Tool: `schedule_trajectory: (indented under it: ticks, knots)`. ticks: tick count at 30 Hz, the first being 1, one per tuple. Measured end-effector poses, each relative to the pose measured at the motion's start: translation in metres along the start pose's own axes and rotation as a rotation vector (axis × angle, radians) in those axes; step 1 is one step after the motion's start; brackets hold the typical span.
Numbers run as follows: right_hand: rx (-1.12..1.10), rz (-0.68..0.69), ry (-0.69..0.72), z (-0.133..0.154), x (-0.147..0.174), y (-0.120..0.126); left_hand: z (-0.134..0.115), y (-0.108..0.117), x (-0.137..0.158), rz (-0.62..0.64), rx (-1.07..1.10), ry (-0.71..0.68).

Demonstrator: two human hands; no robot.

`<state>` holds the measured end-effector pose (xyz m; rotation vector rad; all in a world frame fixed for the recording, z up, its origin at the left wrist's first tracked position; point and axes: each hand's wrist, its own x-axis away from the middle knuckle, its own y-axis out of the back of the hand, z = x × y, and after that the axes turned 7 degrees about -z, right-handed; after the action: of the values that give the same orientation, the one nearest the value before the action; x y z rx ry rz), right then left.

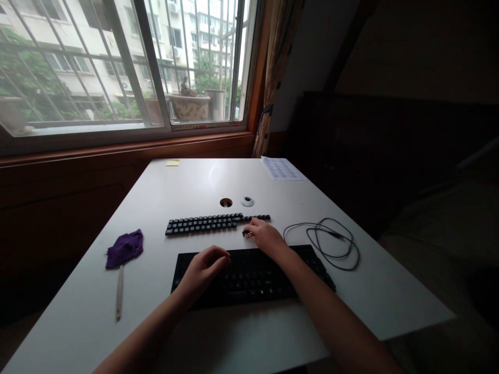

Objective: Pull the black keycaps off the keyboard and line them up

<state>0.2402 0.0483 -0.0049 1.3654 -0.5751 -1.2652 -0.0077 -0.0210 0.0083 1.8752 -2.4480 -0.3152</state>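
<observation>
A black keyboard point(249, 278) lies in front of me, partly covered by both my forearms and hands. Over its upper left part my left hand point(206, 267) is curled, with the thumb tip close to the bent fingers; whether anything is between them is hidden. My right hand point(265, 236) reaches past the keyboard's back edge, its fingers pinched on a small black keycap point(245, 234). Just behind, black keycaps point(202, 223) stand in several neat rows on the white table point(187, 182). The right end of these rows is partly hidden by my right hand.
A purple cloth point(125, 248) and a pale flat stick point(119, 293) lie at left. A coiled black cable point(343, 254) rests at right. Farther back are a cable hole point(226, 202), its round cover point(247, 201), a yellow note point(172, 162) and printed paper point(283, 169).
</observation>
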Motion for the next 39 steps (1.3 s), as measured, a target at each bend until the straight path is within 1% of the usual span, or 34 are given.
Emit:
schedule_trajectory:
  ticks: [5, 10, 12, 15, 17, 20, 29, 39]
  knots:
    - [-0.019, 0.012, -0.022, -0.001, -0.003, -0.006, -0.001, 0.000, -0.001, 0.000, -0.025, -0.021]
    - [-0.002, 0.041, -0.053, -0.001, 0.001, -0.001, 0.000, -0.001, 0.000, 0.009, -0.013, -0.017]
    - [-0.001, 0.005, -0.057, 0.000, 0.006, 0.004, 0.001, -0.001, 0.000, 0.012, -0.014, -0.026]
    - [-0.022, -0.089, -0.030, 0.006, 0.015, 0.009, 0.001, -0.001, 0.000, 0.016, -0.032, -0.043]
    - [-0.033, -0.105, -0.001, 0.011, 0.021, 0.011, 0.001, -0.001, 0.000, 0.018, -0.048, -0.056]
    - [-0.019, -0.067, 0.020, 0.018, 0.028, 0.010, 0.001, -0.001, 0.000, 0.023, -0.062, -0.077]
    - [0.073, 0.055, -0.041, 0.023, 0.029, 0.002, -0.002, -0.002, 0.001, 0.026, -0.094, -0.118]
    - [0.079, 0.082, -0.075, 0.026, 0.014, -0.005, -0.002, -0.002, 0.002, 0.032, -0.148, -0.137]
